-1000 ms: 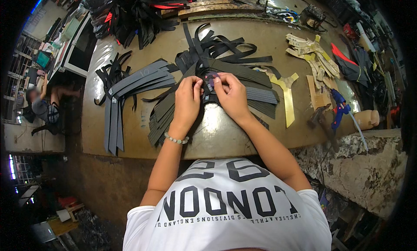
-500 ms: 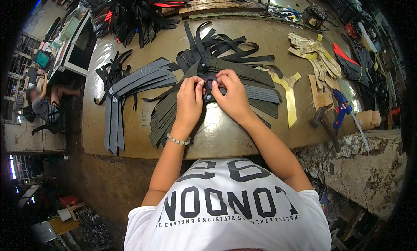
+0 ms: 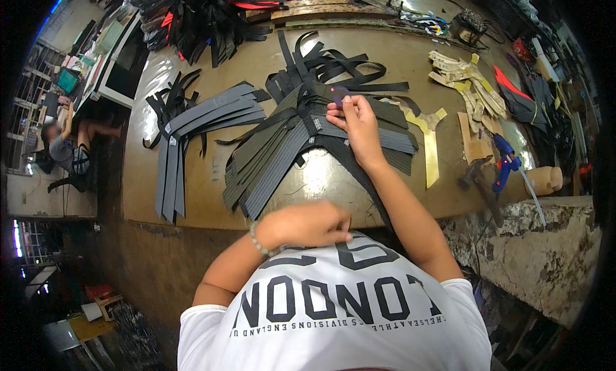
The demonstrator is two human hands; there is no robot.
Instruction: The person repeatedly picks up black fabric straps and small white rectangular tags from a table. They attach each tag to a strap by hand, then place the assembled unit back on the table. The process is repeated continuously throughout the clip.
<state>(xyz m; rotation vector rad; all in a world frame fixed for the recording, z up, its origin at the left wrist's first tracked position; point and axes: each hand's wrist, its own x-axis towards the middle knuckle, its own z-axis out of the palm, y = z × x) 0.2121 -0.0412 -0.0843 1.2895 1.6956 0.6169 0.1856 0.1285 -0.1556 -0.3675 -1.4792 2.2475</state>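
Note:
My right hand (image 3: 357,130) pinches a small, dark purple, round thing (image 3: 340,95) between thumb and fingers, above the fan of straps; whether it is a roll or a disc I cannot tell. Low in front of my shirt, my left hand (image 3: 301,223) is closed with curled fingers, partly smeared by motion; what it may hold is hidden. Between my arms lies a fanned bundle of dark grey-green strap pieces (image 3: 253,169) with a lighter grey ribbed strap (image 3: 276,169) across it. A small dark tag (image 3: 313,124) sits where the straps meet. Loose black webbing (image 3: 346,66) curls behind.
To the left is another grey strap bundle (image 3: 212,114). On the right lie a yellow Y-shaped template (image 3: 428,143), stacked pale pieces (image 3: 468,85), a hammer (image 3: 478,178) and a blue glue gun (image 3: 507,162). A person (image 3: 61,143) sits far left. Black strips (image 3: 205,24) are heaped at the back.
My left hand has left the strap bundle and come down toward my shirt. My right hand has moved slightly up and right with the purple thing. The ribbed strap and tag are now uncovered.

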